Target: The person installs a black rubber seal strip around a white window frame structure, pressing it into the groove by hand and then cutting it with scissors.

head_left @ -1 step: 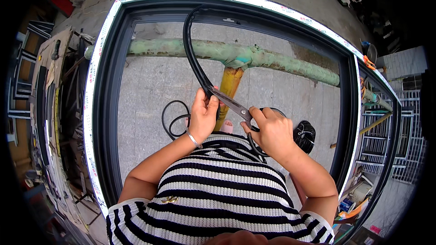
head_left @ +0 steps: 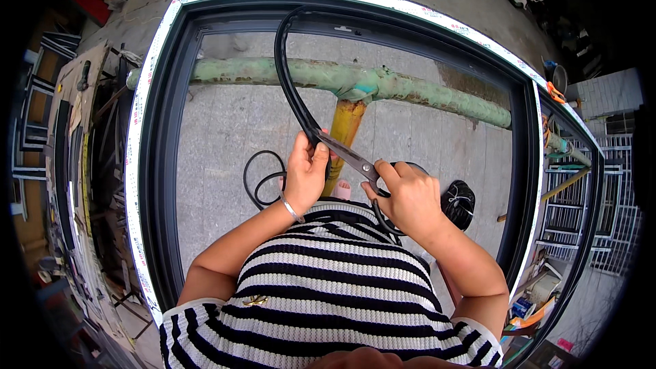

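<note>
Presently left hand (head_left: 305,171) fingers pinch the black rubber strip (head_left: 285,75), which arcs up to the dark window frame (head_left: 164,130); right hand (head_left: 403,195) fingers grip scissors (head_left: 348,156), blades meeting the strip beside the left thumb

Left hand (head_left: 305,171) pinches black rubber strip (head_left: 287,82); right hand (head_left: 408,198) closes scissors (head_left: 348,155) on it above dark window frame (head_left: 160,164).

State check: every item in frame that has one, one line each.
Black rubber gasket strip: bent in an arc, pinched between the scissor blades.
Metal scissors: blades closing on the strip.
Left hand: gripping the strip.
Right hand: gripping the scissor handles.
Dark aluminium window frame: lying flat, unglazed, white tape on its outer edge.
Green pipe: horizontal, paint worn.
</note>
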